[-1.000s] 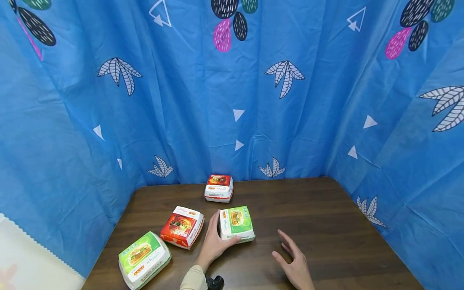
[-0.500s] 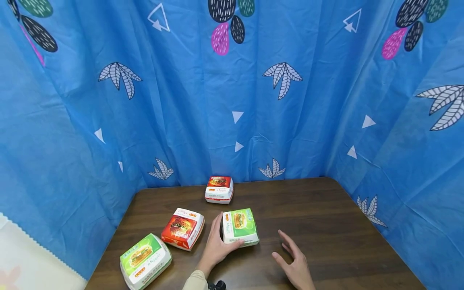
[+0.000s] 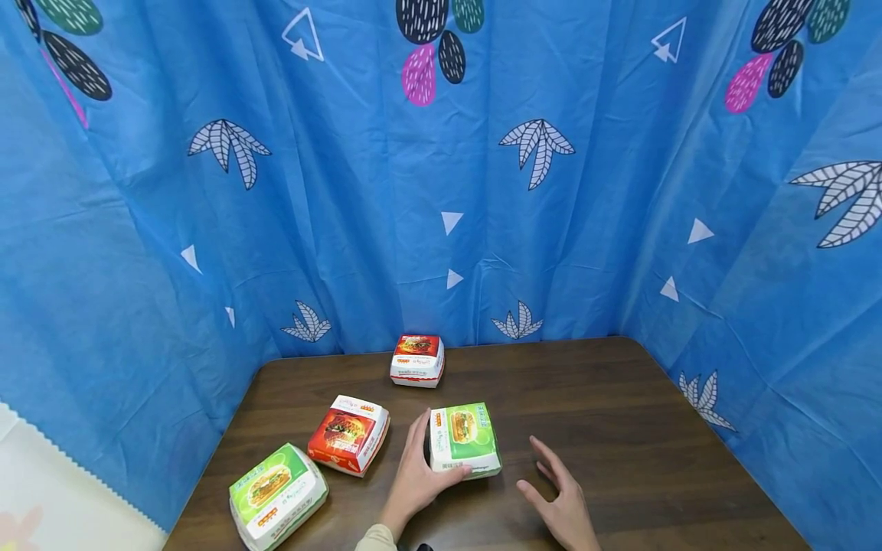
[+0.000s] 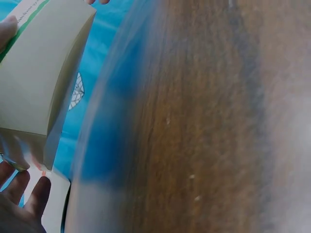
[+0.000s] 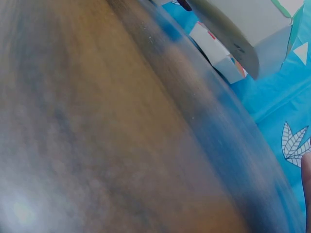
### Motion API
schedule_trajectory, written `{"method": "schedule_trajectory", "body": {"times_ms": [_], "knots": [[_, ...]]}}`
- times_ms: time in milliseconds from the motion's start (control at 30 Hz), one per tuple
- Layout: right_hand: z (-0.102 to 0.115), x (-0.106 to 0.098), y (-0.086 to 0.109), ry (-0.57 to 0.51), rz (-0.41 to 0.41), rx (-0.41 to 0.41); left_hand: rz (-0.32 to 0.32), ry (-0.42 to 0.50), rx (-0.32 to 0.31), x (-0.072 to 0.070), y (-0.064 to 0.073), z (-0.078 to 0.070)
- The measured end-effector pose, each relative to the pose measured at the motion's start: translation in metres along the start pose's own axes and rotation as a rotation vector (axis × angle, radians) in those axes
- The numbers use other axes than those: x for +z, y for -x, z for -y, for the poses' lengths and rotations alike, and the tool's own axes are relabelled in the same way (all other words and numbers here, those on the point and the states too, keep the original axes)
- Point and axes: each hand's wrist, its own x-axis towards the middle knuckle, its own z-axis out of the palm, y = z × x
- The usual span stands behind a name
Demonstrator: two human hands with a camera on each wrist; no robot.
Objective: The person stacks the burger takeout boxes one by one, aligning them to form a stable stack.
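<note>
My left hand (image 3: 423, 476) grips a green and white burger box (image 3: 465, 440) by its left and near sides, thumb across the front. In the left wrist view the box's pale underside (image 4: 41, 68) shows, held above the wooden table, with fingertips (image 4: 41, 194) at its lower end. To the right, my right hand (image 3: 561, 497) has its fingers spread in a loose curve, holding nothing and apart from the box. From the right wrist view the same box (image 5: 252, 29) appears at top right, and a finger (image 5: 306, 179) of the right hand shows at the edge.
A red burger box (image 3: 348, 435) lies left of my left hand, with a larger green burger box (image 3: 278, 496) nearer on the left. Another red box (image 3: 416, 360) sits at the back edge of the brown table (image 3: 620, 428). A blue patterned curtain (image 3: 482, 168) surrounds the table.
My left hand has carried the green and white burger box to the right and nearer to me, toward the right hand. The right hand has stayed where it was.
</note>
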Motion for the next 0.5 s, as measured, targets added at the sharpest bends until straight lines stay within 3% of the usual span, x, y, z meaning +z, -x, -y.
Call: {"method": "schedule_trajectory", "body": {"times_ms": [500], "knots": [[0.0,-0.001,-0.001,0.038,0.004,0.038,0.035,-0.004,0.02,0.015,0.019,-0.002]]}}
